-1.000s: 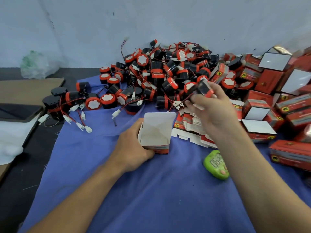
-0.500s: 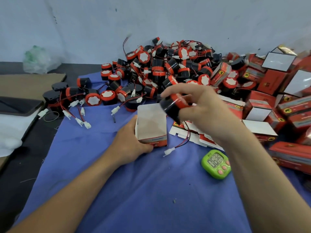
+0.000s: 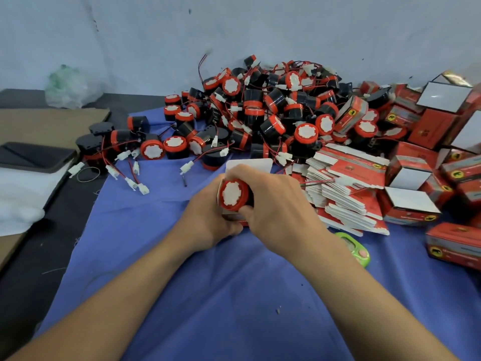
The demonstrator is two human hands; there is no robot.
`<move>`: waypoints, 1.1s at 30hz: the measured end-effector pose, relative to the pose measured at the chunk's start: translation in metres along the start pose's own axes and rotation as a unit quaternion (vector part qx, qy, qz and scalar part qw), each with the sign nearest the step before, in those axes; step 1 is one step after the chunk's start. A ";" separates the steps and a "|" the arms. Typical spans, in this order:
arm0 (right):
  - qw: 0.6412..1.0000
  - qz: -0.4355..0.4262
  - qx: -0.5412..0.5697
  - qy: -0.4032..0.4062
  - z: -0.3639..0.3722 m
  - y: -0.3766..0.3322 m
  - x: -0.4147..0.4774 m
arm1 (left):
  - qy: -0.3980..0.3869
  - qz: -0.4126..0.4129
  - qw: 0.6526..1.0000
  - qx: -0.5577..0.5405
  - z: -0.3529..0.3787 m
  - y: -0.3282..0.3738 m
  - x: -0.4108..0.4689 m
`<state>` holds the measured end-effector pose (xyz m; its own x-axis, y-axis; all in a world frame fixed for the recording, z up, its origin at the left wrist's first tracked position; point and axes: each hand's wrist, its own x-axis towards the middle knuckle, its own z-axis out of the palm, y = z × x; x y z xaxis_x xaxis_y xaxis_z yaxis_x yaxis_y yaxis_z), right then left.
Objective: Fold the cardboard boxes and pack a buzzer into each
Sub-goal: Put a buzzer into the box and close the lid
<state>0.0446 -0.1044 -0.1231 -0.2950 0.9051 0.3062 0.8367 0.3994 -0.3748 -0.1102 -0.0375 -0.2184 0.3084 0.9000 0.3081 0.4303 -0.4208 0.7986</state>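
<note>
My right hand (image 3: 276, 204) grips a black buzzer (image 3: 232, 194) with a red rim and white face, its face turned toward me at the mouth of a small cardboard box (image 3: 250, 164). The buzzer's red wire and white plug trail off to the right over the flat boxes. My left hand (image 3: 205, 222) holds the box from the left and below; most of the box is hidden behind both hands. A big pile of buzzers (image 3: 263, 110) lies behind, and a stack of flat unfolded boxes (image 3: 348, 188) sits just right of my hands.
Folded red boxes (image 3: 432, 142) crowd the right side of the blue cloth (image 3: 234, 295). A green timer (image 3: 356, 248) lies near my right forearm. Brown cardboard (image 3: 49, 126), a dark phone (image 3: 33, 156) and white foam lie at the left; a plastic bag (image 3: 70, 87) sits by the wall.
My right hand carried the buzzer from the pile down and left to the open box. The buzzer now faces me at the box's mouth. My left hand kept hold of the box.
</note>
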 end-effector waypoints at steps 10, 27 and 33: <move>0.988 -0.021 0.132 0.078 -0.011 -0.003 0.006 | -0.003 -0.011 1.000 0.008 0.000 0.000 -0.002; 1.000 0.000 0.027 -0.013 -0.006 0.012 0.006 | -0.060 -0.030 0.997 -0.046 -0.012 0.011 -0.003; 0.999 -0.003 -0.027 -0.026 -0.018 0.015 0.010 | -0.073 -0.033 0.996 -0.043 -0.011 0.020 -0.003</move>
<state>0.0628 -0.0918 -0.1098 -0.3226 0.9093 0.2630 0.8579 0.3983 -0.3247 -0.1120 -0.0475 -0.1977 0.4041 0.8967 0.1806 0.3813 -0.3446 0.8578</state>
